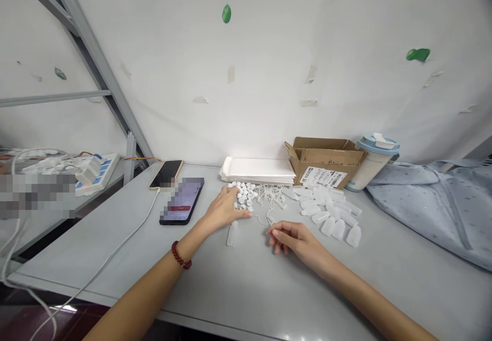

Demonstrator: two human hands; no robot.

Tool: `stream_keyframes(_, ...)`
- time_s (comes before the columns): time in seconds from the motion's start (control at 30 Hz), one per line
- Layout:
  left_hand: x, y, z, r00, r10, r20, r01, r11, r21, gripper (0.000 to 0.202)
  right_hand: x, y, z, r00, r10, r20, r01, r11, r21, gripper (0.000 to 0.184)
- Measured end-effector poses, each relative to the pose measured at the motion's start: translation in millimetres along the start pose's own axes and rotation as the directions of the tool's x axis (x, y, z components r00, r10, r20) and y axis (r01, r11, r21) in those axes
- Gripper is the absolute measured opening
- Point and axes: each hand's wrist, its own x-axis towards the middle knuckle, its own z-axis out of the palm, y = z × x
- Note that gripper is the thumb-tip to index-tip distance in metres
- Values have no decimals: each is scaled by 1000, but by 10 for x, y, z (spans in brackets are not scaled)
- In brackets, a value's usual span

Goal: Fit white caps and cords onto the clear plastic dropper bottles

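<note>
My left hand [223, 209] reaches the edge of a pile of small white caps [246, 192], thumb and fingers spread apart around the nearest ones. Just below it, a translucent plastic tube or small bottle [232, 233] lies on the table. My right hand [288, 236] is closed in a pinch at the end of a thin white cord [264, 222]. Beyond it is a tangle of similar white cords [271, 195]. Farther right, several flat translucent plastic pieces [329, 215] are heaped and scattered.
Behind the caps is a stack of white trays or envelopes [257, 169], beside an open cardboard box [325, 159] and a lidded cup [372, 162]. A blue-grey bag [434, 203] lies right. Two phones [186, 203] and a white cable [126, 238] are left.
</note>
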Motion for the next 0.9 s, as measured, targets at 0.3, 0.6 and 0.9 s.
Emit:
stream_keyframes(0.3,244,-35,190,982,-31,-185,7,991,-131,47,37,10,-1,1000,17,-9,-17,1000,-16,35)
stream_keyframes(0.6,213,-153,-118,982,56,-181,-95,972,-215,32,-2,11,-41,1000,1,-19,-2,1000,-18,37)
stream_keyframes(0.9,-76,-87,-334,944,277,179,-249,955,-163,26,-5,24,-89,999,-15,-46,12,998,-56,33)
